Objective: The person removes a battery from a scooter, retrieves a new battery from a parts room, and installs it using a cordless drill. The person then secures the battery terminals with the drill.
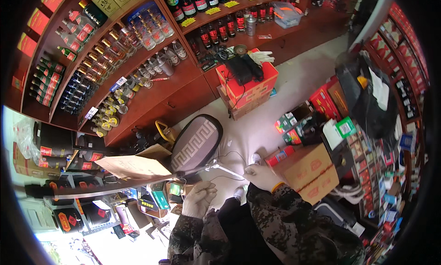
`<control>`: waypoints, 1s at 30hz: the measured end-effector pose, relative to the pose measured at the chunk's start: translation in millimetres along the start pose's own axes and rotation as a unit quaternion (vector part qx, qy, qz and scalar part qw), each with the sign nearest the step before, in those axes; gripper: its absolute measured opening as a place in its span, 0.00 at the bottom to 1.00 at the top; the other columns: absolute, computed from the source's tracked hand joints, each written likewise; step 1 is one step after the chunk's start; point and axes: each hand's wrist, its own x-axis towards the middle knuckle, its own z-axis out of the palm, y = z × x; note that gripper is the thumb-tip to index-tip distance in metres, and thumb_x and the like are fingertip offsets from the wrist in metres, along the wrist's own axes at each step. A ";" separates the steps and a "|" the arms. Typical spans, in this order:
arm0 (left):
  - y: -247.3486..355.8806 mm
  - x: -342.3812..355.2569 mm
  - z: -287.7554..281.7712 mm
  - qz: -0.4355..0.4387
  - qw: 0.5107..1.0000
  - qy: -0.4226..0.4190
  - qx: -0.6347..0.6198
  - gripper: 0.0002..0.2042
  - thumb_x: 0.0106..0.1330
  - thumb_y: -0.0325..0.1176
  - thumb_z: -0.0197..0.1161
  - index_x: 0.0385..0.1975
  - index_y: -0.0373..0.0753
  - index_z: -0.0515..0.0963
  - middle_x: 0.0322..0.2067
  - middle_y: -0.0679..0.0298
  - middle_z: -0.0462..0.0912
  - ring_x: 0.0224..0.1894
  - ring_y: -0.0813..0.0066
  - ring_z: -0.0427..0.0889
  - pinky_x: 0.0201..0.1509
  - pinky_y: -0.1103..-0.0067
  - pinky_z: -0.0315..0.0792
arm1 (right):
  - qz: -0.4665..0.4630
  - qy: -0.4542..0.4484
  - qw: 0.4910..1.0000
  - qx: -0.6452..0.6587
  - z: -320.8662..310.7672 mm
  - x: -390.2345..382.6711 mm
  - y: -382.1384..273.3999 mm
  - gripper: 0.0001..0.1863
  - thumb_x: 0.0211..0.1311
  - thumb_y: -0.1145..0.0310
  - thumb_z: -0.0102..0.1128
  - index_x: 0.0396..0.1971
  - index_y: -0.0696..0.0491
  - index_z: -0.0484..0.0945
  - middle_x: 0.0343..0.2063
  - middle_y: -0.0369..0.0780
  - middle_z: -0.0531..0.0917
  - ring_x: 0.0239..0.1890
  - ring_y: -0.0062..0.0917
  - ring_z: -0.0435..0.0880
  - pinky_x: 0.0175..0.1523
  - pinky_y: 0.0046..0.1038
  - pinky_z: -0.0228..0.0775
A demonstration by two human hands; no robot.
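My right hand (pixel 263 177), in a white glove, is closed on the end of a slim white rod (pixel 230 171). The rod points away to the left and has a small silvery fitting at its far end; its exact kind is unclear. Left of it, my left hand (pixel 200 199), gloved too, is curled with its fingertips together; I cannot make out anything in it. A thin dark cable (pixel 229 151) loops over the floor near the rod. Just beyond my hands is a dark chair back (pixel 197 141) with a pale key pattern.
An opened cardboard flap (pixel 133 165) and a long dark bar (pixel 105 189) lie to the left. A carton (pixel 308 173) stands close on the right. Bottle shelves (pixel 179 88) line the far side. A red box (pixel 264 83) bears black gear and a white glove.
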 end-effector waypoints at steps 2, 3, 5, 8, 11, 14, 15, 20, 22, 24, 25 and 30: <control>3.3 48.9 48.4 -0.022 1.000 -0.009 -0.018 0.19 0.74 0.22 0.56 0.63 0.23 0.72 0.54 0.45 0.83 0.55 0.54 0.87 0.64 0.67 0.83 | -0.023 0.015 1.000 -0.002 -50.3 48.2 18.9 0.23 0.71 0.52 0.64 0.54 0.55 0.84 0.45 0.51 0.89 0.50 0.44 0.89 0.58 0.40 0.79; 5.1 73.2 70.8 -0.037 0.999 -0.020 -0.008 0.19 0.75 0.22 0.56 0.63 0.22 0.72 0.54 0.45 0.83 0.55 0.54 0.87 0.64 0.67 0.83 | -0.016 0.009 1.000 0.019 -76.0 69.6 29.8 0.23 0.71 0.52 0.65 0.54 0.55 0.84 0.45 0.51 0.89 0.50 0.44 0.89 0.57 0.40 0.79; 7.6 114.2 110.8 -0.058 0.998 -0.024 0.001 0.20 0.76 0.24 0.56 0.64 0.21 0.71 0.54 0.44 0.83 0.54 0.55 0.87 0.62 0.68 0.84 | -0.015 0.042 0.993 0.107 -121.5 102.6 49.1 0.18 0.71 0.55 0.65 0.47 0.55 0.85 0.41 0.49 0.90 0.48 0.44 0.89 0.54 0.39 0.80; 6.7 153.5 157.8 -0.063 0.996 -0.057 -0.023 0.22 0.78 0.28 0.57 0.66 0.20 0.68 0.53 0.43 0.83 0.52 0.56 0.87 0.59 0.69 0.84 | 0.055 0.042 0.998 -0.014 -181.9 128.2 69.7 0.16 0.72 0.57 0.65 0.40 0.56 0.84 0.36 0.49 0.88 0.44 0.44 0.89 0.50 0.40 0.80; 9.1 168.4 182.7 -0.065 0.997 -0.032 0.018 0.25 0.80 0.32 0.57 0.68 0.19 0.64 0.50 0.42 0.83 0.47 0.56 0.88 0.54 0.69 0.85 | 0.040 0.019 0.998 0.052 -219.5 148.0 78.3 0.17 0.73 0.55 0.62 0.37 0.57 0.82 0.35 0.49 0.87 0.42 0.46 0.87 0.49 0.43 0.78; 9.5 160.6 186.9 -0.038 0.999 -0.011 -0.030 0.21 0.81 0.32 0.57 0.64 0.22 0.68 0.45 0.41 0.84 0.41 0.55 0.89 0.48 0.67 0.86 | -0.060 0.021 0.994 -0.094 -234.2 165.0 80.3 0.19 0.73 0.53 0.59 0.40 0.56 0.83 0.38 0.49 0.87 0.45 0.49 0.87 0.52 0.45 0.78; 8.8 155.5 185.9 -0.036 0.999 0.007 -0.020 0.20 0.80 0.32 0.58 0.63 0.22 0.70 0.43 0.42 0.85 0.38 0.56 0.88 0.45 0.68 0.85 | -0.086 0.017 0.992 -0.095 -232.3 169.4 76.8 0.19 0.73 0.53 0.59 0.41 0.56 0.83 0.38 0.49 0.87 0.45 0.49 0.87 0.53 0.45 0.78; 10.1 107.1 162.3 0.051 0.996 0.004 -0.075 0.18 0.79 0.37 0.61 0.58 0.27 0.75 0.36 0.48 0.86 0.31 0.63 0.86 0.36 0.73 0.81 | -0.102 -0.066 0.989 -0.088 -187.5 171.1 22.9 0.20 0.72 0.51 0.61 0.44 0.55 0.84 0.40 0.51 0.87 0.47 0.52 0.86 0.54 0.45 0.78; 9.0 81.7 140.3 0.114 0.989 -0.030 -0.084 0.19 0.79 0.41 0.62 0.57 0.31 0.77 0.37 0.49 0.87 0.32 0.66 0.86 0.33 0.75 0.80 | -0.118 -0.084 0.982 -0.118 -159.8 163.2 -8.9 0.21 0.72 0.52 0.63 0.49 0.55 0.84 0.43 0.51 0.89 0.48 0.48 0.88 0.55 0.42 0.80; 2.8 60.9 109.8 0.110 0.989 0.014 -0.095 0.18 0.78 0.41 0.62 0.55 0.31 0.77 0.37 0.51 0.87 0.32 0.65 0.86 0.36 0.73 0.81 | -0.103 -0.081 0.987 -0.097 -132.0 148.8 -33.6 0.21 0.72 0.54 0.65 0.51 0.56 0.84 0.45 0.51 0.90 0.50 0.45 0.89 0.56 0.40 0.80; -13.6 38.7 91.2 0.133 0.983 0.003 -0.130 0.17 0.77 0.40 0.63 0.56 0.32 0.77 0.38 0.51 0.87 0.34 0.64 0.87 0.39 0.73 0.82 | -0.090 -0.132 0.984 -0.084 -114.6 136.8 -41.2 0.20 0.72 0.56 0.67 0.51 0.57 0.85 0.46 0.50 0.90 0.50 0.40 0.91 0.56 0.37 0.81; -105.8 -114.5 -42.3 0.243 0.924 0.012 -0.296 0.20 0.71 0.33 0.70 0.57 0.31 0.77 0.50 0.51 0.85 0.49 0.57 0.87 0.57 0.65 0.84 | -0.192 -0.241 0.942 -0.134 34.1 13.1 -57.4 0.18 0.72 0.61 0.67 0.53 0.58 0.86 0.46 0.50 0.90 0.49 0.36 0.91 0.56 0.34 0.80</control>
